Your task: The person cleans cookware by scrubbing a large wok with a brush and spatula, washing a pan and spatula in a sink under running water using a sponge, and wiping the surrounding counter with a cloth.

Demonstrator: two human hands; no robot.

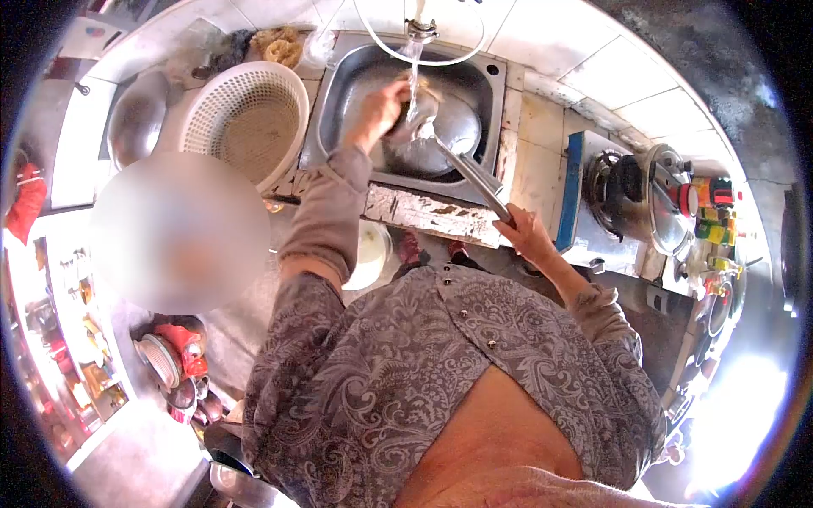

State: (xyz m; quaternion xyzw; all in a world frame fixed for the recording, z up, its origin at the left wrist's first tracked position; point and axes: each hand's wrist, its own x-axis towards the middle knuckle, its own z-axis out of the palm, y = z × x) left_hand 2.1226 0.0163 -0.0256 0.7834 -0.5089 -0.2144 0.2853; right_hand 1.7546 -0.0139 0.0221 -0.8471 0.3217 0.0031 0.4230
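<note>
Water runs from a tap (421, 31) into a metal sink (339, 93). My right hand (527, 234) is wrapped round the dark handle of a long metal utensil (474, 180), whose far end reaches under the stream. Over the sink, my left hand (385, 110) is bent beside the running water. Its fingers are closed on something brownish that I cannot make out. Below the hands a round metal pan or bowl (453, 135) lies in the sink.
Left of the sink stands a white perforated basket (196, 127), with a metal bowl (138, 118) beyond it. At the right are a gas stove (569, 195) and a lidded metal pot (660, 199). A white bucket (371, 254) is below the counter.
</note>
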